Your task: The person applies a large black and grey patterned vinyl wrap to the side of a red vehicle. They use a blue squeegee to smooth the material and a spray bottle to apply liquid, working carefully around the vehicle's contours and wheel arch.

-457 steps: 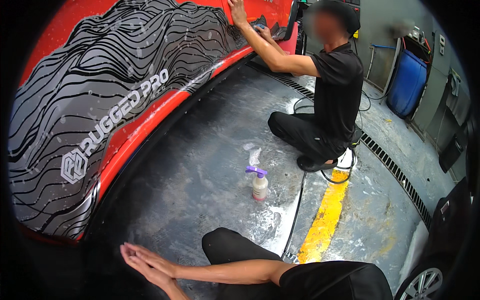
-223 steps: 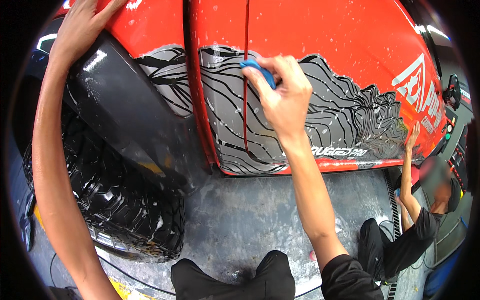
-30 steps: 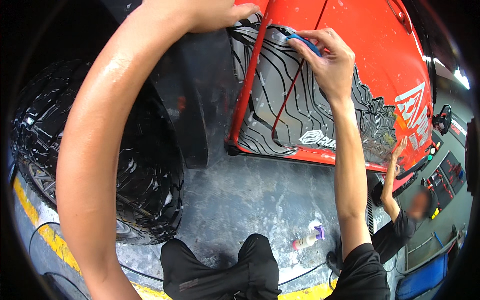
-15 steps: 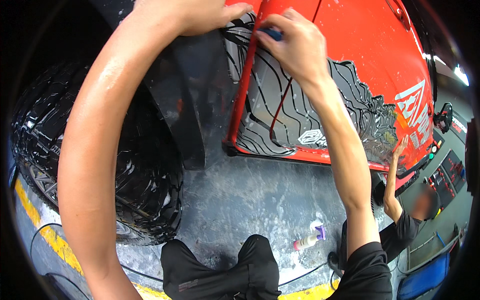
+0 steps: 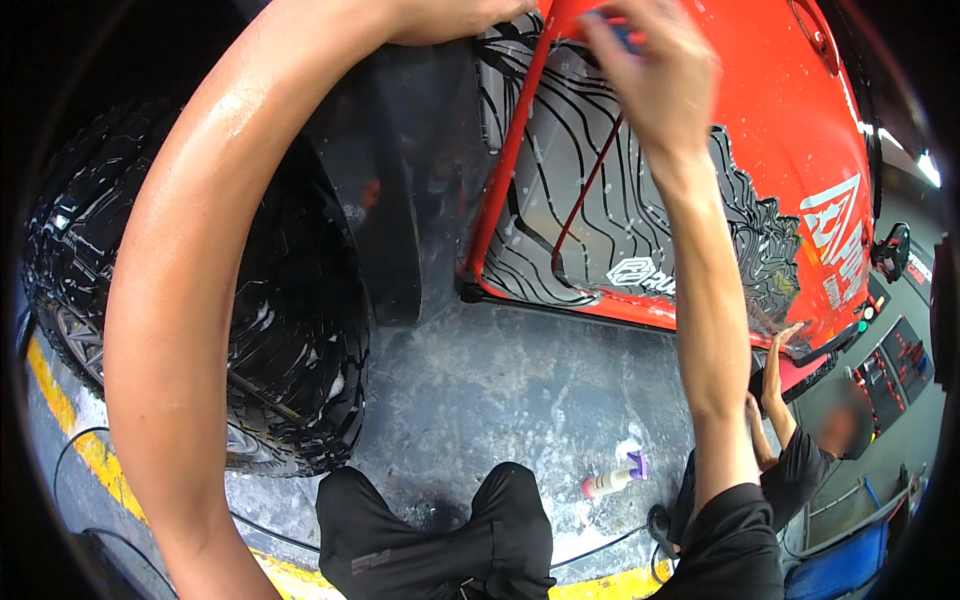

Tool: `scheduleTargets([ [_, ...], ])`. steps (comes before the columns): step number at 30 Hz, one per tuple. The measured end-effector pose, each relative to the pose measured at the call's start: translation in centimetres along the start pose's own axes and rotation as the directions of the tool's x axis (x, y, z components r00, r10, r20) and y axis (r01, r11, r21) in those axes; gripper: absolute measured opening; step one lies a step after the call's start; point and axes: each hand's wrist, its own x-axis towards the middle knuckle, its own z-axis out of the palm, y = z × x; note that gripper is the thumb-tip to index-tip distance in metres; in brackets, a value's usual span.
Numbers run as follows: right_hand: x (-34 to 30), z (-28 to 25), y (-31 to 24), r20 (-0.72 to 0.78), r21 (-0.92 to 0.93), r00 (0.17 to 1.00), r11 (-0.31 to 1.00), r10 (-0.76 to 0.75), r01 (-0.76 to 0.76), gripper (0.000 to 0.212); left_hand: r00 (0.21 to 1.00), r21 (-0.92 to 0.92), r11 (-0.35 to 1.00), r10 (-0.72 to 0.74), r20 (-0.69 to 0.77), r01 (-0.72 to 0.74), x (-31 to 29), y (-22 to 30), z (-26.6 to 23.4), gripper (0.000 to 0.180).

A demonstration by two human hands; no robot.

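Note:
My right hand (image 5: 665,75) is closed round a small blue squeegee (image 5: 625,32), both smeared by motion. It is over the upper part of a red vehicle panel (image 5: 760,90) whose lower area carries a grey graphic with black contour lines (image 5: 570,160). Water drops dot the panel. At the top edge of the picture my left hand (image 5: 465,18) reaches to the panel's left border, beside a red edge strip (image 5: 520,120). Most of its fingers are cut off by the frame, so its grip is hidden.
A large wet black tyre (image 5: 290,330) stands at the left. A spray bottle with a purple trigger (image 5: 612,482) lies on the grey floor. At the right another person (image 5: 810,450) works with hands at the panel's lower edge. A black cable (image 5: 600,548) crosses the floor.
My right hand with the squeegee has moved up and to the right. My left hand has shifted slightly up and right. The other person's hand is lower on the panel.

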Motion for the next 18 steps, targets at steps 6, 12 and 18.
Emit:
scheduleTargets([
  [6,-5.2,-1.1,-1.6,-0.048,0.258,0.974,0.944,0.223,-0.204,0.021,1.0,0.031,0.999,0.01,-0.025,-0.009,0.2,-0.4,-0.5,0.066],
  [12,-6.6,3.2,-3.8,-0.037,0.181,0.974,0.96,0.223,-0.213,0.022,1.0,0.029,0.999,0.027,0.006,-0.027,0.2,-0.3,-0.4,0.065],
  [18,-10.3,0.7,-2.2,-0.074,0.263,0.95,0.925,0.302,-0.274,0.02,0.999,-0.004,1.0,-0.028,0.03,0.028,0.4,0.0,-0.9,0.066],
])
